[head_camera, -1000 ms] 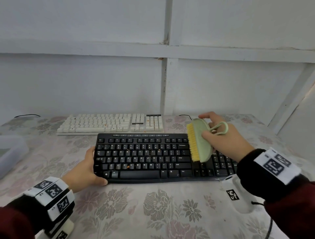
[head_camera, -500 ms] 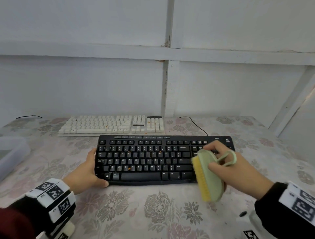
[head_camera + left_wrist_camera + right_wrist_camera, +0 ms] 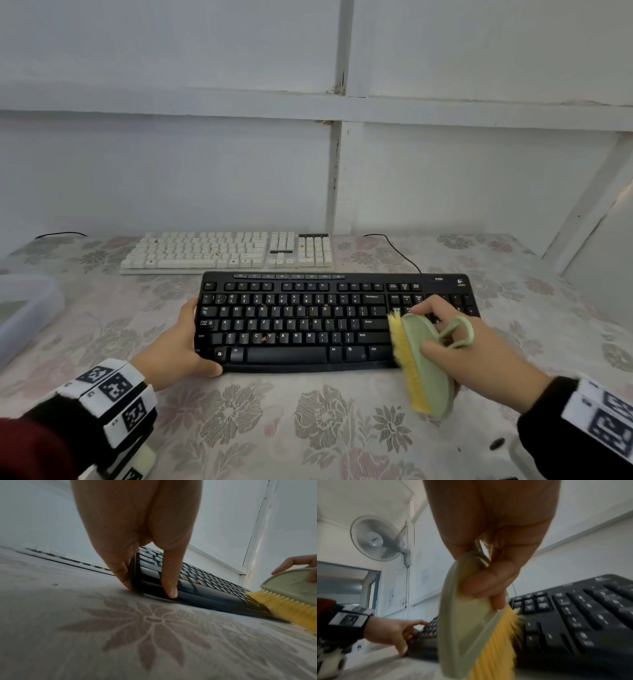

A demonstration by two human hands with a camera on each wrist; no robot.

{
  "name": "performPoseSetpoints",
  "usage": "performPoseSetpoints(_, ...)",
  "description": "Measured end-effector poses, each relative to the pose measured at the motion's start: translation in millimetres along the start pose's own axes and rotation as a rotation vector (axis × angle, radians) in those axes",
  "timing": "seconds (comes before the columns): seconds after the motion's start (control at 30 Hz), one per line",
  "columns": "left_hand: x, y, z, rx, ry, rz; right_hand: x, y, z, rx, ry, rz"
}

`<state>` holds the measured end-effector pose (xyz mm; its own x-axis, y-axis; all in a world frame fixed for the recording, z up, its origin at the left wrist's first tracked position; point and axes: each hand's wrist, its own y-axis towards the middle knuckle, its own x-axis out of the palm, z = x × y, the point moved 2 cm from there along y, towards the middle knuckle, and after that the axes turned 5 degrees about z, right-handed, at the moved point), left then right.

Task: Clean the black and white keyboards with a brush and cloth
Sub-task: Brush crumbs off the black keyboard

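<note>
The left hand (image 3: 178, 346) grips the black keyboard (image 3: 308, 322) at its left end, steadying it. The right hand (image 3: 479, 356), fingers (image 3: 481, 586) curled, holds the brush (image 3: 424, 370), bristles facing the keys.

From my head feed the light is soft, cool and even, with only a faint shadow under the black keyboard (image 3: 335, 318); a brighter strip shows at about three o'clock, perhaps daylight. Straight wall (image 3: 171, 171) rails bow toward the edges. My left wrist view is dimmer, the left hand (image 3: 137, 534) backlit and soft, the tablecloth (image 3: 154, 635) smeared at six o'clock. My right wrist view is blurriest: the brush (image 3: 471, 622) bristles streak, and key legends are unreadable.
</note>
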<state>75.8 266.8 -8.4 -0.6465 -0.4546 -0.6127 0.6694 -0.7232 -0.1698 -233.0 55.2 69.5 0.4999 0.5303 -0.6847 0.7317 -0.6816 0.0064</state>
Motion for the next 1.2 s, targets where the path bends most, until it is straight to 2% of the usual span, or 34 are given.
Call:
performPoseSetpoints(0.13, 0.0, -0.2, 0.6, -0.004, -0.003, 0.004, -14.1, 15.9, -18.0, -0.053, 0.037, 0.159)
performPoseSetpoints(0.23, 0.6, -1.4, 2.2, -0.004, 0.002, 0.003, -10.5, 34.7, -33.2, -0.069, 0.164, 0.208)
performPoseSetpoints(0.33, 0.4, -2.5, 2.9, -0.003, 0.001, 0.008, -1.6, 46.9, -39.4, -0.051, 0.204, 0.213)
performPoseSetpoints(0.57, -0.3, -1.7, 1.7, 0.008, 0.011, 0.008, 12.7, 34.8, -25.3, -0.059, 0.031, 0.139)
performPoseSetpoints(0.77, -0.2, -1.7, 2.4, 0.007, 0.01, 0.003, 21.3, 6.3, -15.5, -0.017, 0.018, -0.027)
performPoseSetpoints(0.83, -0.2, -1.4, 1.4, 0.002, 0.012, 0.0, 13.7, 6.5, -24.0, -0.029, 0.044, 0.003)
performPoseSetpoints(0.93, -0.4, -0.5, -0.7, 0.004, 0.008, 0.003, -2.3, 22.5, -39.6, -0.082, 0.099, 0.173)
performPoseSetpoints(1.03, -0.4, -0.8, -0.1, 0.011, 0.01, 0.004, -8.6, 42.4, -47.3, -0.085, 0.171, 0.255)
performPoseSetpoints(1.2, 0.0, -1.8, 2.7, 0.021, 0.016, -0.005, 6.0, 44.4, -37.1, -0.032, 0.142, 0.19)
